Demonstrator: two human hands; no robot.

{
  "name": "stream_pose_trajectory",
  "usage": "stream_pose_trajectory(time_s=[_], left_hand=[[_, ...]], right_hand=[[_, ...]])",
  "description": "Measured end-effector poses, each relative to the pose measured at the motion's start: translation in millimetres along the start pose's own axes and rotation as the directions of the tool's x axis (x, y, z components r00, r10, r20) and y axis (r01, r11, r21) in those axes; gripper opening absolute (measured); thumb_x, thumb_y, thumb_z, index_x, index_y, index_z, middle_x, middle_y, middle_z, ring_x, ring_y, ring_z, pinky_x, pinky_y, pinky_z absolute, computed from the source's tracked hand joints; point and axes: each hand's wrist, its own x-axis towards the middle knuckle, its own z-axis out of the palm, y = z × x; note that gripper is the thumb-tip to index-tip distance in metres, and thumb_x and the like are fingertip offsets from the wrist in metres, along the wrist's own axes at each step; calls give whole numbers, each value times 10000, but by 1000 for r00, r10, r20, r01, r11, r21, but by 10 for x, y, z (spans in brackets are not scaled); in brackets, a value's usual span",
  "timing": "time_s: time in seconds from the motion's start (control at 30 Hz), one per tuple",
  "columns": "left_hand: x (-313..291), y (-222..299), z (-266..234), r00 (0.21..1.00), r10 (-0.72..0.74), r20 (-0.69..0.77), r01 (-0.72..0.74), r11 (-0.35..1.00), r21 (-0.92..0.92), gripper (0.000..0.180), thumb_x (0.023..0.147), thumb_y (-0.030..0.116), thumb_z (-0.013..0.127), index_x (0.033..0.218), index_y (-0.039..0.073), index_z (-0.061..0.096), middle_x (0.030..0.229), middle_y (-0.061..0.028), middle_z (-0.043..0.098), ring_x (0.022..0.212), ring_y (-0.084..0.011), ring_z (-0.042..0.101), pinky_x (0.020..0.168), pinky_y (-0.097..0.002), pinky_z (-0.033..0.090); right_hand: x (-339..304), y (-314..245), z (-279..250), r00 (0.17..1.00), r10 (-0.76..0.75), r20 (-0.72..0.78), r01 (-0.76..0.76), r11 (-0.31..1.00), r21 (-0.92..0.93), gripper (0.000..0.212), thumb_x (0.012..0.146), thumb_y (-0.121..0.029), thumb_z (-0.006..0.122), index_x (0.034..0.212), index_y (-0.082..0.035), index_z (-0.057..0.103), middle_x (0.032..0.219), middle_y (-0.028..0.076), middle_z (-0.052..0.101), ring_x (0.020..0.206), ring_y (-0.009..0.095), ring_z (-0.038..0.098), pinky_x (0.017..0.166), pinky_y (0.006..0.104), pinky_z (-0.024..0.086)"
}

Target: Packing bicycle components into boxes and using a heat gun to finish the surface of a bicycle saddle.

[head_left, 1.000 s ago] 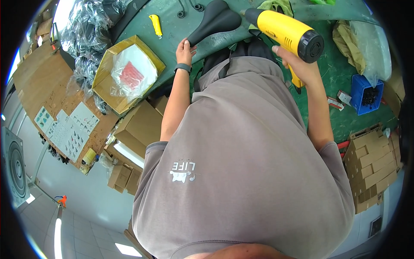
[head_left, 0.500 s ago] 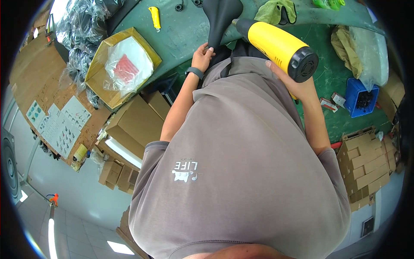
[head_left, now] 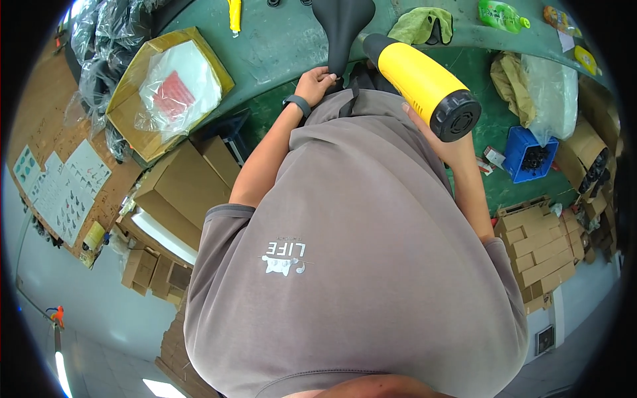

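A black bicycle saddle [head_left: 342, 30] lies at the near edge of the green workbench, its narrow nose pointing toward me. My left hand [head_left: 315, 86], with a dark band on its wrist, has its fingers closed on the tip of that nose. A yellow and black heat gun [head_left: 421, 79] is in my right hand [head_left: 434, 136]. Its handle and most of my gripping fingers are hidden behind its body. The gun's nozzle is directed at the right side of the saddle, a short gap away from it.
On the bench [head_left: 272, 46] lie a yellow utility knife [head_left: 235, 16], a green cloth [head_left: 421, 25] and a green bottle [head_left: 503, 16]. A carton with plastic-wrapped parts [head_left: 123, 123] stands left. Right, on the floor, are a blue bin [head_left: 527, 156] and stacked cardboard [head_left: 541, 249].
My view has shifted, so the surroundings sit further left in it. The heat gun is slightly lower in the picture, still pointed at the saddle. Both hands keep their holds.
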Motion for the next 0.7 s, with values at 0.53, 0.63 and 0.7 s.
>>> stream_pose_trajectory(time_s=[0.53,0.63,0.7], left_hand=[[80,-39,-353,977,-43,209,64,993,-98,387,1102,128,650,1432,-73,653,1272,-137,790,1108,-185,751,1011,-332,593],[118,-38,-444,958,-46,282,98,980,-171,398,1098,106,640,1457,-66,638,1304,-129,778,1131,-179,740,1030,-331,584],[115,-5,-494,944,-36,327,92,984,-156,415,1089,78,630,1479,-63,626,1331,-120,769,1138,-174,733,1039,-322,575]], right_hand=[[-47,-423,155,823,548,149,-568,799,196,270,926,-188,893,1106,-45,751,862,-5,703,673,100,626,598,285,492],[-159,-347,232,875,475,98,-483,870,95,340,927,-204,896,1163,-11,745,984,34,738,822,147,680,736,334,549],[-123,-378,270,845,527,94,-535,836,123,409,927,-208,899,1229,15,737,1112,73,773,976,195,733,877,383,604]])
